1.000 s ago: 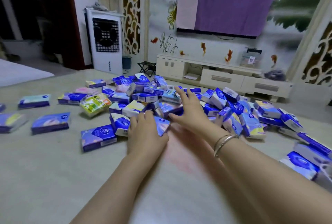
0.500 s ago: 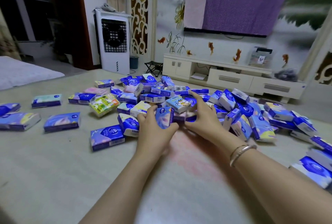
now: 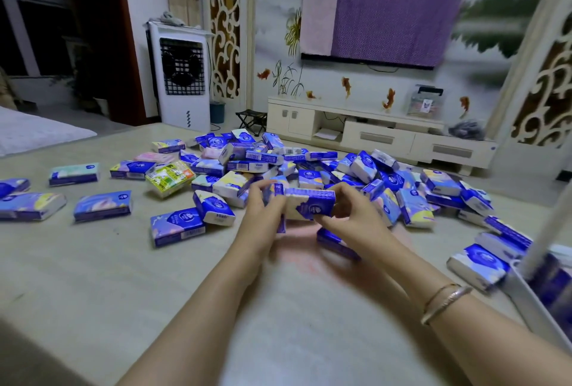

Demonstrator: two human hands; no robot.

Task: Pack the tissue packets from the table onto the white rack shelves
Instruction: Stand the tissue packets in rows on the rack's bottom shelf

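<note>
Likely home lounge: covered television (image 3: pixel 399 14), cabinet (image 3: pixel 380 135).

Your pale beige, smooth-topped table (image 3: pixel 93 277) carries a loose heap of blue-and-white plastic tissue packets (image 3: pixel 365 169) across its far side, strays flat at left, one yellow-green packet (image 3: pixel 169 178) among them.

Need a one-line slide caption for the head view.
Both hands, left hand and right hand, grip blue tissue packets above the scattered pile on the table.
</note>
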